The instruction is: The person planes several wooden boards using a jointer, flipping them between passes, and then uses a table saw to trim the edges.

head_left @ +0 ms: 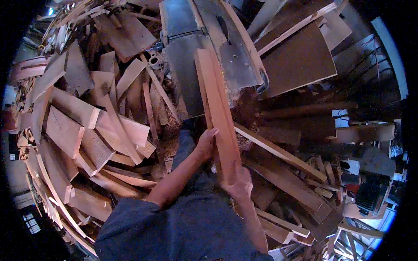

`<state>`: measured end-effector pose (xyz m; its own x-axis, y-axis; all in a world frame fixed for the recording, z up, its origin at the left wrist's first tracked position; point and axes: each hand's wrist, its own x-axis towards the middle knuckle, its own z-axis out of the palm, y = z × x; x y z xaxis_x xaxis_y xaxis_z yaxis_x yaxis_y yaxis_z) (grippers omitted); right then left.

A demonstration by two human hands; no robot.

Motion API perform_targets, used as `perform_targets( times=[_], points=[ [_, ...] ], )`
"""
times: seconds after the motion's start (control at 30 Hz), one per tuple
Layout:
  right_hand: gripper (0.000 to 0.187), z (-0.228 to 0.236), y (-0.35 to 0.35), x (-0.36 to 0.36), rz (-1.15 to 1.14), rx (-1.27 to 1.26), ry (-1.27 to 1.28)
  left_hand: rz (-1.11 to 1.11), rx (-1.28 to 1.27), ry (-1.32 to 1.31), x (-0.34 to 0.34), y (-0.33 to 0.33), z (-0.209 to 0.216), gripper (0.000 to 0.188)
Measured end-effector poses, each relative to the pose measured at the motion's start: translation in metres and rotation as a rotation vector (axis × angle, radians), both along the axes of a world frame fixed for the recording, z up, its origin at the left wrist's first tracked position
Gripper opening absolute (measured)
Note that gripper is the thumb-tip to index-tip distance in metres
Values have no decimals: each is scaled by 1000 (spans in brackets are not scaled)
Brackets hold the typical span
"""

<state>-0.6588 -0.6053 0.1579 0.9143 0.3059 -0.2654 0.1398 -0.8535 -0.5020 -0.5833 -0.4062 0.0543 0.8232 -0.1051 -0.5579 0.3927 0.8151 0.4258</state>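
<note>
A long, thick reddish wooden board (221, 104) points away from me. Its far end lies over the dark metal machine bed (183, 74), and its near end is close to my body. My left hand (208, 142) is closed on the board's left edge, about two thirds of the way down, with the thumb on top. Around the near end my right hand (238, 182) is closed, its fingers partly blurred. Beside the board on the right is a second metal table (237, 65) with a narrow dark slot in it.
Heaped offcuts and planks (78, 130) fill the left side. To the right lean a wide brown panel (300, 61) and a long light strip (283, 152), with more boards (287, 187) below. Sawdust (246, 106) lies near the machine's front edge. A dark ribbed motor-like unit (370, 195) stands far right.
</note>
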Motion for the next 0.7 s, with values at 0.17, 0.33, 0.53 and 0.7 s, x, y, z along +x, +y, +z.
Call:
perform_targets(
  times=[0.17, 0.33, 0.53, 0.7],
  points=[
    [84, -7, -22, -7, 17, -74, -361, 11, 161, 87, -11, -25, 21, 47],
    [82, -1, -16, -15, 1, -31, -376, -6, 104, 96, -5, -24, -2, 49],
    [76, -3, -36, -24, -38, 177, -357, 98, 36, 39, -9, -32, -22, 49],
    [64, -12, -68, -27, -497, 633, 348, 78, -85, 35, -13, -33, 10, 55]
  ],
)
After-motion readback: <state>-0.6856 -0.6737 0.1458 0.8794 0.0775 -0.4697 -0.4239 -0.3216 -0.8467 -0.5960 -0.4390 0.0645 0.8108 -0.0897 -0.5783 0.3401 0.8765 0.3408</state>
